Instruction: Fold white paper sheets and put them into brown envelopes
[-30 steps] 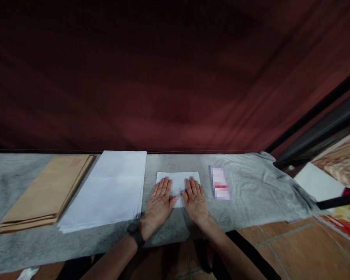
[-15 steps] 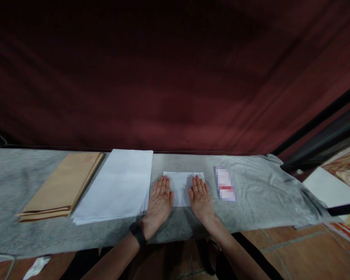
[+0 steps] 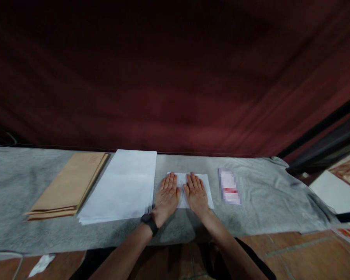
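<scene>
White paper (image 3: 182, 179), flat, long axis sideways

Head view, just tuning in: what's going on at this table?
A person has both hands on a small piece of white paper on the grey cloth. The left hand and right hand lie flat, side by side, fingers pointing away from the person. Left of them lies a stack of larger white sheets, with a brown paper stack farther left. To the right, untouched, is a pixelated pale item with a red band.
</scene>
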A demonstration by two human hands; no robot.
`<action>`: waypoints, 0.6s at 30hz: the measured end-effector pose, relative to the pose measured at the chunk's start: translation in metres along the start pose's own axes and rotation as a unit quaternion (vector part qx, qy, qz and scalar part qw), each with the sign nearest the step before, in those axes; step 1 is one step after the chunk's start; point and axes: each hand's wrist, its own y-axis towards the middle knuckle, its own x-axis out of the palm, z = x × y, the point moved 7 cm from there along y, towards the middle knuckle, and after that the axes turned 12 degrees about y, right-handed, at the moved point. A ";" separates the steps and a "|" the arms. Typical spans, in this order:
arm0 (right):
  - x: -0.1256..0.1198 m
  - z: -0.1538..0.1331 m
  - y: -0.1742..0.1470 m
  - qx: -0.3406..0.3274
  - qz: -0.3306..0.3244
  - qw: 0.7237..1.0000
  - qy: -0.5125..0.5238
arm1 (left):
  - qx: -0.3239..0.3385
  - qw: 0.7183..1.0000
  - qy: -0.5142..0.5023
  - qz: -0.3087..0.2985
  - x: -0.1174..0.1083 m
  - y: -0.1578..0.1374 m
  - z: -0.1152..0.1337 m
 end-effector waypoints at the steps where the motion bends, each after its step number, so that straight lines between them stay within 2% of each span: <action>1: -0.002 0.005 -0.001 0.009 0.003 1.000 -0.009 | -0.011 1.000 0.002 0.000 0.000 -0.001 -0.004; 7: -0.010 0.029 -0.010 0.044 0.007 0.999 -0.027 | -0.048 0.999 0.002 -0.013 0.004 -0.009 -0.021; 11: -0.010 0.038 -0.017 0.044 0.013 0.999 -0.025 | -0.065 0.998 0.002 -0.008 0.006 -0.015 -0.029; 15: -0.013 0.039 -0.019 0.033 0.031 0.999 -0.029 | -0.081 0.997 0.003 0.012 0.001 -0.021 -0.034; 18: -0.017 0.029 -0.018 0.020 0.044 0.999 -0.011 | -0.061 0.998 0.002 0.034 -0.009 -0.023 -0.024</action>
